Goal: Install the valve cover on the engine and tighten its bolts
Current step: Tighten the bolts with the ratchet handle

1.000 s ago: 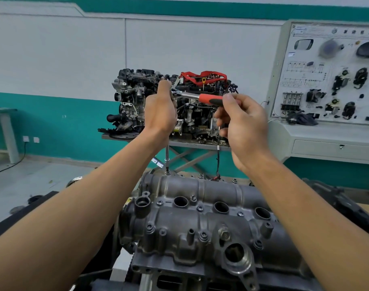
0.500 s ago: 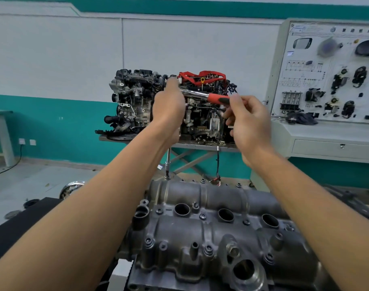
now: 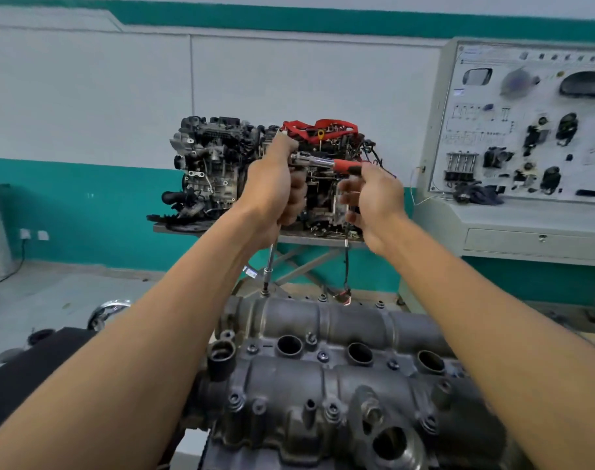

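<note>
The left hand is closed round the top of the extension. Its fingers curl about the shaft just under the head of the ratchet, and the thumb points up beside that head. From below those fingers the extension runs down, slightly tilted, to a bolt at the far left edge of the cover. The right hand pinches the end of the ratchet's red grip between thumb and forefinger. Its lower fingers hang curled beneath the handle and are blurred, so I cannot tell whether they touch it. The handle lies roughly level between the two hands. The cover sits well below the fingers, under both forearms, with three open round wells along its middle and other bolts seated in it. Beyond the fingers a far engine stands on a table. To the right of the right hand, a panel carries mounted parts.
</note>
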Available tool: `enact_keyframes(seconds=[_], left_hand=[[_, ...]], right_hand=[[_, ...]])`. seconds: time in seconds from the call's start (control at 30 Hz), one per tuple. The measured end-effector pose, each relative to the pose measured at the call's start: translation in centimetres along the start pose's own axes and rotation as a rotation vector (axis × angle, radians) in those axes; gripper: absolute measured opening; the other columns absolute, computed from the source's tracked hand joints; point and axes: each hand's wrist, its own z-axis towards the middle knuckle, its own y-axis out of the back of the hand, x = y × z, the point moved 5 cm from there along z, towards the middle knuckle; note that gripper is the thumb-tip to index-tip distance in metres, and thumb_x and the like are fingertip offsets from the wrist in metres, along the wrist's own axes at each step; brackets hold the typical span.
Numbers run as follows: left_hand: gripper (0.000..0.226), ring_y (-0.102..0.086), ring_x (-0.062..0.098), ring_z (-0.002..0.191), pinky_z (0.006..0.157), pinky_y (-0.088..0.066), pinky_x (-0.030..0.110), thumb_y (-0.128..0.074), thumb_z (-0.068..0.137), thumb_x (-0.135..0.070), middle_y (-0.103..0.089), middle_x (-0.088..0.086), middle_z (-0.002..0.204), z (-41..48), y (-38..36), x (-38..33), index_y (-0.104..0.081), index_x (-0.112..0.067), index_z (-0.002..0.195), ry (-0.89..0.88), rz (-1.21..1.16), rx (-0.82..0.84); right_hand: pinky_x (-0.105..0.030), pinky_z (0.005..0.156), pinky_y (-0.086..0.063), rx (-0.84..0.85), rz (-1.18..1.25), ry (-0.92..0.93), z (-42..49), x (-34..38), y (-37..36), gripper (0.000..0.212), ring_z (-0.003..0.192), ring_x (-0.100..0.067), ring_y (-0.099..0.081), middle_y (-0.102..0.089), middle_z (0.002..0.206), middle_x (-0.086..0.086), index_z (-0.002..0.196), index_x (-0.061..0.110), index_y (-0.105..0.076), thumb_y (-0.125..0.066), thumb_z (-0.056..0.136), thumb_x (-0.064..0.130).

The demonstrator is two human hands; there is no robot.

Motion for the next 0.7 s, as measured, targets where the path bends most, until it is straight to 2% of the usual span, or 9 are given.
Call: enact_keyframes(seconds=[0.07,0.13,0.17,0.23,0.3,0.37,0.43,0.57,0.7], left_hand=[[0.058,-0.009,0.016,0.045,0.044,-0.007,0.024,-0.037,0.098,-0.056,-0.018,-0.007,0.048,0.2,-0.2,0.0,-0.024,-0.028,0.049,0.046,0.022,0.101],[0.063,-0.008,0.016,0.047,0.046,-0.005,0.027,-0.041,0.095,-0.068,-0.017,-0.006,0.048,0.4,0.4,-0.1,-0.021,-0.028,0.051,0.086,-0.001,0.097],[0.064,-0.009,0.016,0.046,0.045,-0.006,0.026,-0.043,0.094,-0.068,-0.017,-0.006,0.048,0.6,0.8,-0.1,-0.021,-0.028,0.05,0.094,-0.019,0.061],[0.064,-0.011,0.014,0.042,0.041,-0.01,0.023,-0.047,0.096,-0.061,-0.019,-0.007,0.046,0.7,1.4,-0.1,-0.025,-0.028,0.045,0.079,-0.042,-0.025],[0.066,-0.014,0.013,0.04,0.039,-0.013,0.021,-0.046,0.098,-0.053,-0.023,-0.009,0.044,0.7,1.6,0.0,-0.03,-0.027,0.04,0.037,-0.049,-0.083],[0.064,-0.015,0.013,0.038,0.038,-0.014,0.021,-0.045,0.098,-0.049,-0.025,-0.009,0.043,0.7,1.3,0.0,-0.03,-0.026,0.04,0.006,-0.049,-0.101],[0.06,-0.014,0.013,0.037,0.037,-0.014,0.019,-0.044,0.098,-0.046,-0.024,-0.009,0.043,0.5,1.1,-0.1,-0.029,-0.027,0.043,-0.008,-0.067,-0.103],[0.056,-0.012,0.013,0.036,0.037,-0.014,0.018,-0.041,0.098,-0.043,-0.023,-0.007,0.043,0.2,1.2,-0.5,-0.027,-0.027,0.047,-0.026,-0.07,-0.106],[0.059,-0.014,0.013,0.035,0.037,-0.015,0.018,-0.041,0.099,-0.042,-0.024,-0.007,0.043,-0.4,0.7,-0.7,-0.03,-0.027,0.043,-0.049,-0.051,-0.135]], right_hand=[[-0.019,0.042,-0.035,0.072,0.023,-0.077,1.2,0.2,-0.6,0.032,0.056,-0.012,-0.05,-0.062,0.067,0.001,0.11,0.009,-0.066,-0.037,0.102,0.022],[-0.021,0.044,-0.035,0.055,-0.046,-0.029,1.0,0.9,-0.5,0.028,0.054,-0.011,-0.05,-0.061,0.065,0.0,0.102,0.01,-0.065,-0.04,0.101,0.023],[-0.024,0.045,-0.034,0.011,-0.096,0.063,0.6,1.4,-0.1,0.024,0.053,-0.013,-0.048,-0.059,0.064,-0.002,0.095,0.009,-0.062,-0.043,0.099,0.024],[-0.031,0.048,-0.033,-0.101,-0.202,0.373,-1.3,3.0,0.7,0.019,0.054,-0.017,-0.044,-0.053,0.061,-0.004,0.079,0.011,-0.055,-0.05,0.093,0.022],[-0.03,0.051,-0.03,-0.186,-0.312,0.651,-4.1,4.6,1.1,0.027,0.051,-0.014,-0.039,-0.045,0.054,0.005,0.064,0.017,-0.045,-0.055,0.089,0.022],[-0.025,0.05,-0.029,-0.234,-0.373,0.822,-7.0,5.8,0.8,0.033,0.046,-0.006,-0.034,-0.038,0.049,0.012,0.061,0.018,-0.041,-0.058,0.09,0.02],[-0.021,0.046,-0.029,-0.269,-0.403,0.945,-9.7,6.5,0.0,0.032,0.043,-0.006,-0.037,-0.038,0.049,0.014,0.064,0.013,-0.045,-0.061,0.091,0.021],[-0.023,0.042,-0.036,-0.229,-0.396,0.989,-12.3,6.4,-1.5,0.035,0.04,-0.009,-0.047,-0.049,0.05,0.014,0.069,0.004,-0.053,-0.067,0.091,0.027],[-0.029,0.039,-0.037,-0.162,-0.373,0.991,-12.3,6.3,-0.6,0.034,0.04,-0.014,-0.05,-0.053,0.049,0.006,0.07,0.004,-0.053,-0.065,0.093,0.026]])
